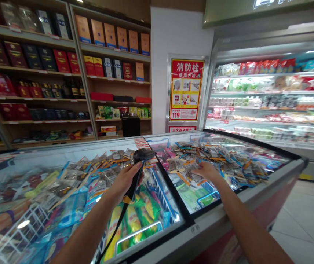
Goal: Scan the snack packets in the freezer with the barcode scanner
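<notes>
My left hand (127, 180) is wrapped round the handle of a black barcode scanner (143, 154), its head pointing right and its cord hanging down toward me. Farther right, my right hand (205, 171) reaches over the freezer's glass top, its fingers closed at the edge of a small clear snack packet (194, 171) with orange and blue trim. Around it lies a heap of similar packets (214, 154) spread on the glass. Another row of such packets (91, 167) lies on the left pane, beyond my left hand.
The chest freezer (256, 201) holds wire baskets and yellow-green bagged goods (133, 220) under its glass. Behind stand shelves of boxed bottles (115, 36) and a black chair back (131, 127). A lit refrigerated display (272, 91) is at right, beside a red fire-hydrant poster (184, 90).
</notes>
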Demonstrator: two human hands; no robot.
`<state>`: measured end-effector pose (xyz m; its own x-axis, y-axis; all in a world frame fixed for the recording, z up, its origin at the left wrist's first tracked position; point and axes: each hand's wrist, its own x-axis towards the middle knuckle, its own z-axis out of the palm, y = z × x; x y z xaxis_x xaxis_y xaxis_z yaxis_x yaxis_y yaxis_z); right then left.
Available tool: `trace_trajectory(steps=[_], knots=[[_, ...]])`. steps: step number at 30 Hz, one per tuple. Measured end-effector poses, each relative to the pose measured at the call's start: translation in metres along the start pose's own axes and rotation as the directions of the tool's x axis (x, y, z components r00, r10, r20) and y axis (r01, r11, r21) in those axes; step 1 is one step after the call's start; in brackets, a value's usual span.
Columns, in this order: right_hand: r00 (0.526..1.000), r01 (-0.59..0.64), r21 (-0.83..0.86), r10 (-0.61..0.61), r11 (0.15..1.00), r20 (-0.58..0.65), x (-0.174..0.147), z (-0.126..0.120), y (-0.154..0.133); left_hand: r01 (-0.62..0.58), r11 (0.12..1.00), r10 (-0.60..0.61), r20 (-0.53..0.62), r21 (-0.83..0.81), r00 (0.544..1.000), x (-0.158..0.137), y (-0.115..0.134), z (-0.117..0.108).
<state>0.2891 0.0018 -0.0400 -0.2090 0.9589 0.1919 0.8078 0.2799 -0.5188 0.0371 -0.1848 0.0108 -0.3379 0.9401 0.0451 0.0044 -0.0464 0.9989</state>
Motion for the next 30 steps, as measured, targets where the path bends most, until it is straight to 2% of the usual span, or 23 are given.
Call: trace_trajectory(steps=[2,5,8,11,13,16,19,23,30], knots=[[0.996,0.028,0.100,-0.020,0.995,-0.088,0.001,-0.002,-0.005,-0.008,1.000,0.008,-0.021,-0.020,1.000,-0.001,0.002,-0.004],[0.962,0.153,0.258,-0.085,0.954,-0.258,0.006,-0.003,-0.025,-0.017,1.000,0.016,-0.026,-0.026,1.000,-0.005,0.008,-0.009],[0.951,0.289,0.438,-0.201,0.851,-0.236,0.017,0.005,-0.061,-0.026,1.000,0.026,0.014,-0.013,1.000,-0.009,0.015,-0.014],[0.939,0.342,0.580,-0.290,0.739,-0.183,0.031,0.026,-0.094,-0.036,0.999,0.037,0.026,-0.035,0.999,-0.012,0.019,-0.019],[0.932,0.360,0.602,-0.295,0.712,-0.209,0.039,0.043,-0.104,-0.034,0.998,0.036,0.028,-0.048,0.999,-0.013,0.019,-0.022],[0.927,0.375,0.602,-0.288,0.705,-0.239,0.049,0.065,-0.101,-0.029,0.998,0.031,0.035,-0.062,0.999,-0.013,0.018,-0.024],[0.921,0.388,0.616,-0.302,0.686,-0.244,0.055,0.075,-0.088,-0.011,0.997,0.014,0.034,-0.075,0.999,-0.013,0.018,-0.023],[0.927,0.372,0.654,-0.303,0.659,-0.222,0.055,0.073,-0.081,-0.013,0.998,0.016,0.056,-0.056,0.998,-0.013,0.019,-0.021],[0.945,0.319,0.706,-0.267,0.632,-0.188,0.046,0.066,-0.088,-0.028,1.000,0.028,0.103,0.002,0.994,-0.014,0.016,-0.019]])
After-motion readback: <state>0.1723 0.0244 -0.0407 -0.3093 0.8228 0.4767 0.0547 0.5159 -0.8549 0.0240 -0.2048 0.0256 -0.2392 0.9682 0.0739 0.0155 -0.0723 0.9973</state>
